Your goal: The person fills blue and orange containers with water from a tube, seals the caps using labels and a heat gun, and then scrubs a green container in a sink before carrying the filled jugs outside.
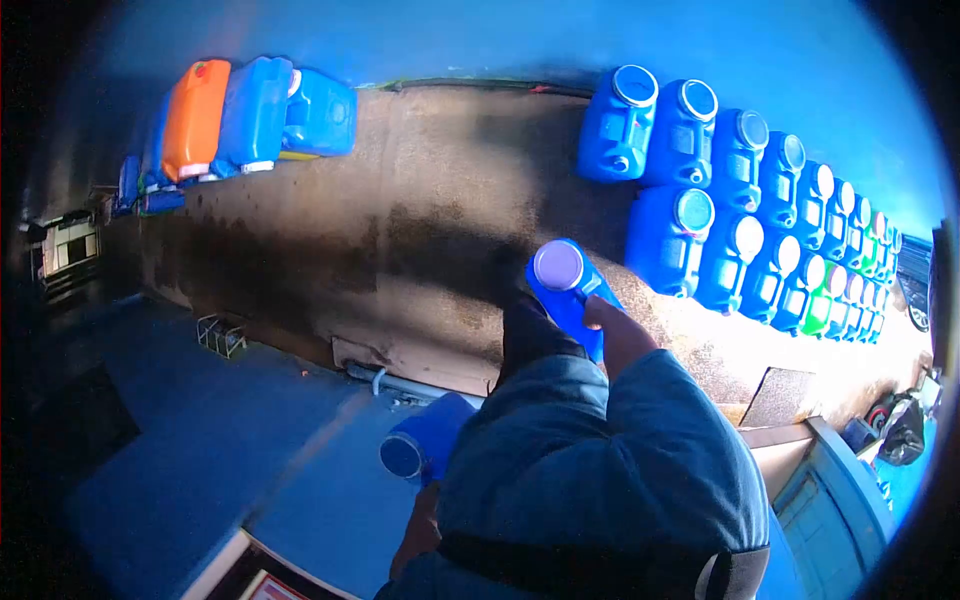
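Note:
My right hand (602, 318) is closed around the handle of a blue jerrycan (587, 310) with a pale lilac lid, held beside my leg. At the lower left, my left hand (428, 508) grips a second blue jerrycan (443, 430), tilted, with its round blue lid facing left. Part of that hand is hidden, and its fingers show only in part. My blue trousers (600, 450) cover the middle between the two jerrycans.
Two rows of blue jerrycans (663, 240), a few with green, line the floor on the right. More containers, including an orange jerrycan (195, 122), stand at the upper left. A grey pipe (420, 387), a small wire rack (220, 336) and a light blue door (835, 505) are nearby.

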